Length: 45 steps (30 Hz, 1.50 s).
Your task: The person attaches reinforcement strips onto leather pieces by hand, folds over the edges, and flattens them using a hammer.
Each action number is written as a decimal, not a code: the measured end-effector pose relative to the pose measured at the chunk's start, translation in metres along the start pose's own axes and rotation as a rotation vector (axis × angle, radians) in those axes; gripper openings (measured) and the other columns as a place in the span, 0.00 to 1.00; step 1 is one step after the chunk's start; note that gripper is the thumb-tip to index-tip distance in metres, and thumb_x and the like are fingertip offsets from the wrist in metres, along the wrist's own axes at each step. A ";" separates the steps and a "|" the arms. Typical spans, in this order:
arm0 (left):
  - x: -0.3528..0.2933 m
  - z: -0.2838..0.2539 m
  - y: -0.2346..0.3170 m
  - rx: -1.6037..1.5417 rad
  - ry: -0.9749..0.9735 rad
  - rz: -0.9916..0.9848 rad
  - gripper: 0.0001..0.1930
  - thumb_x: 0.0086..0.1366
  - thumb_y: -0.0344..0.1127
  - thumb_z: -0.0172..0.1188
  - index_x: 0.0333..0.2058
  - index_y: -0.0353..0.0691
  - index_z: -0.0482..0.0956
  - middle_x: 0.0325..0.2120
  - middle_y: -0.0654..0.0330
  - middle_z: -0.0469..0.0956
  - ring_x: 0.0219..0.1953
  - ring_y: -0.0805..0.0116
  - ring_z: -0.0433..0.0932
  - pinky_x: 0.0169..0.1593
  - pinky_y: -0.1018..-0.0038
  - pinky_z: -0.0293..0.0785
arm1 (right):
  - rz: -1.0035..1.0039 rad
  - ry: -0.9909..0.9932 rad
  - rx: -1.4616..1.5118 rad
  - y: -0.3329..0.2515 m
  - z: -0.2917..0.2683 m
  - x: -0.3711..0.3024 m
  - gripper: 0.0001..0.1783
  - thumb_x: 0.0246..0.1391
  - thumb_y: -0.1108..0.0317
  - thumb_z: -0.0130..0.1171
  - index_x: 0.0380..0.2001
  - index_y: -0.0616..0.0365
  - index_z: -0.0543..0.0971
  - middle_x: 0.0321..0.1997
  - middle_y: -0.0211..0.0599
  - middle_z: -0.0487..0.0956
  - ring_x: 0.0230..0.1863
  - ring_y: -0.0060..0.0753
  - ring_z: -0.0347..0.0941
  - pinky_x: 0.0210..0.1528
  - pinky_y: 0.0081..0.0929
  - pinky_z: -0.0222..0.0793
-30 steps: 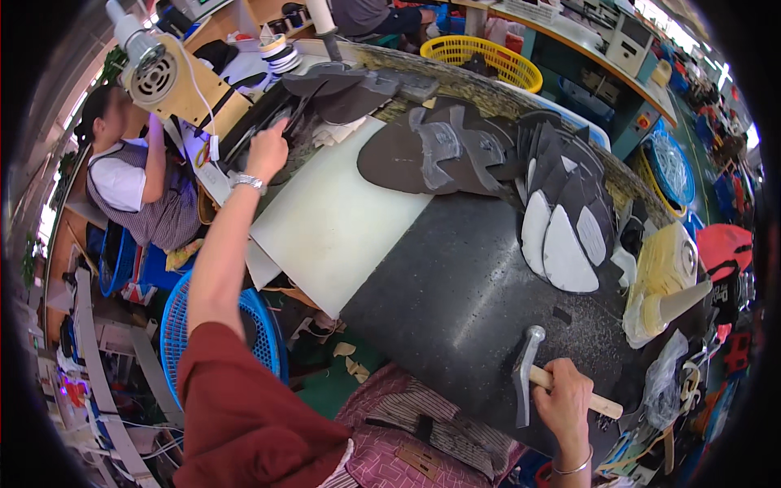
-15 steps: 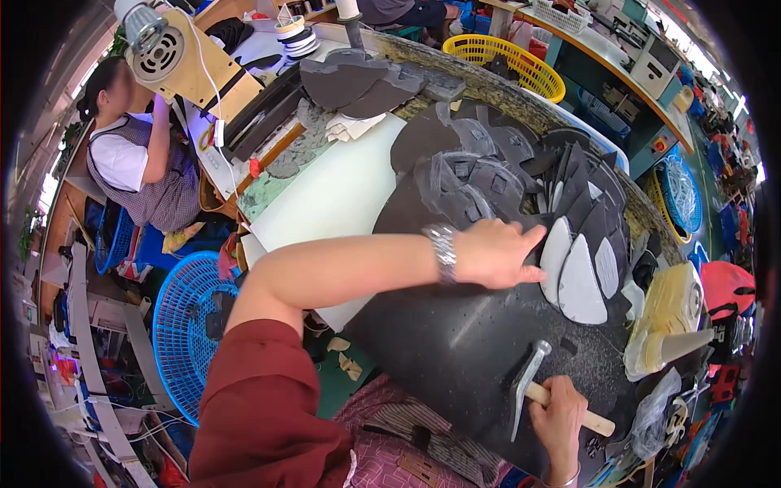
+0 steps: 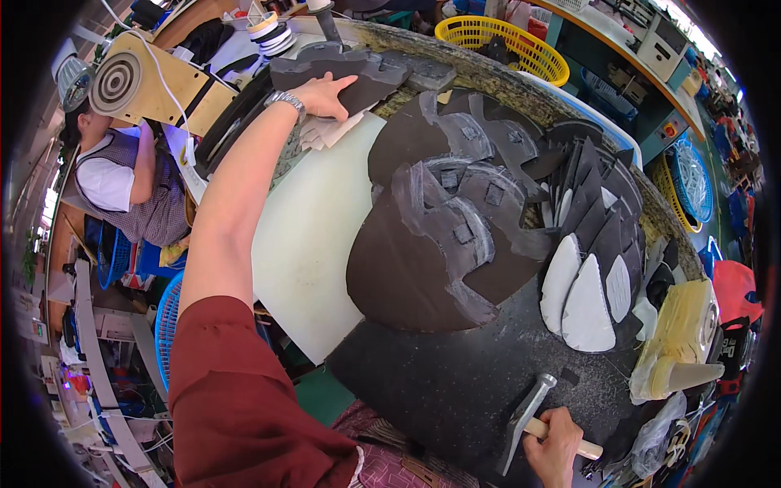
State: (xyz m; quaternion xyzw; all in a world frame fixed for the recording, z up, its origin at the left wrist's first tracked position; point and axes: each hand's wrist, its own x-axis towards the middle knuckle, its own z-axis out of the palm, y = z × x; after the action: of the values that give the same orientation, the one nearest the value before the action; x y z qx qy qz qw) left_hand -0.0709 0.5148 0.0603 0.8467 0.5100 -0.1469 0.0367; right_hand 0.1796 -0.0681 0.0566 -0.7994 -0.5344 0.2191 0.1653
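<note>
Workroom: crowded; a yellow basket [image 3: 541, 49] stands top right of centre, beyond the black mat [image 3: 423, 382].
Left side: a co-worker [image 3: 122, 179], face partly hidden behind a tan machine [image 3: 154, 85].
Left hand [image 3: 321, 98]: upper left of centre, fingers part-spread over a dark stack [image 3: 366, 69]; cannot tell whether it grips.
Pale sheet [image 3: 305, 252]: left of centre.
Dark pieces [image 3: 407, 260]: overlapping, centre, covering the mat's upper part.
Hammer [image 3: 535, 427]: lower right, handle inside the curled right hand [image 3: 555, 447].
White pieces [image 3: 590, 313]: right of centre.
Right side: yellowish wrapped block [image 3: 687, 321], clear plastic bag [image 3: 661, 431], crowding the mat.
</note>
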 end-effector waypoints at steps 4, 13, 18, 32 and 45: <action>0.005 0.005 0.004 0.073 0.198 0.141 0.36 0.51 0.39 0.55 0.62 0.55 0.59 0.46 0.36 0.73 0.45 0.43 0.76 0.53 0.58 0.69 | 0.025 0.005 0.017 -0.001 0.000 0.000 0.11 0.40 0.72 0.59 0.31 0.57 0.72 0.27 0.48 0.74 0.28 0.55 0.72 0.32 0.43 0.68; -0.084 -0.045 0.040 0.104 1.161 0.219 0.19 0.54 0.27 0.54 0.47 0.48 0.72 0.31 0.53 0.80 0.26 0.52 0.78 0.30 0.61 0.75 | -0.119 0.112 -0.011 0.019 0.019 -0.004 0.13 0.30 0.72 0.59 0.25 0.59 0.70 0.21 0.41 0.70 0.20 0.46 0.69 0.24 0.38 0.64; -0.244 0.004 0.197 0.322 1.086 0.581 0.20 0.55 0.29 0.54 0.48 0.35 0.74 0.35 0.45 0.77 0.27 0.62 0.76 0.27 0.73 0.73 | -0.084 0.150 -0.069 0.018 0.015 -0.003 0.14 0.32 0.70 0.62 0.26 0.58 0.70 0.24 0.39 0.72 0.24 0.46 0.71 0.26 0.39 0.66; -0.169 0.074 0.189 -0.196 0.742 0.532 0.12 0.55 0.39 0.62 0.38 0.43 0.78 0.46 0.51 0.74 0.54 0.52 0.67 0.57 0.58 0.61 | -0.394 0.092 -0.101 -0.039 0.008 0.036 0.12 0.57 0.59 0.52 0.34 0.57 0.76 0.29 0.45 0.79 0.29 0.52 0.76 0.29 0.41 0.72; -0.151 0.048 0.199 -0.305 0.411 0.447 0.12 0.55 0.41 0.63 0.34 0.40 0.80 0.29 0.52 0.80 0.40 0.51 0.76 0.43 0.59 0.72 | -0.197 0.229 0.004 -0.041 0.028 0.089 0.17 0.59 0.56 0.48 0.35 0.63 0.69 0.25 0.57 0.78 0.30 0.60 0.76 0.33 0.51 0.71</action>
State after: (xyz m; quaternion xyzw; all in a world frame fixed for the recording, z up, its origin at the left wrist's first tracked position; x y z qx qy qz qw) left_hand 0.0274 0.2809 0.0405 0.9342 0.3248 0.1166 0.0907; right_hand 0.1625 0.0301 0.0374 -0.7626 -0.5874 0.1104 0.2474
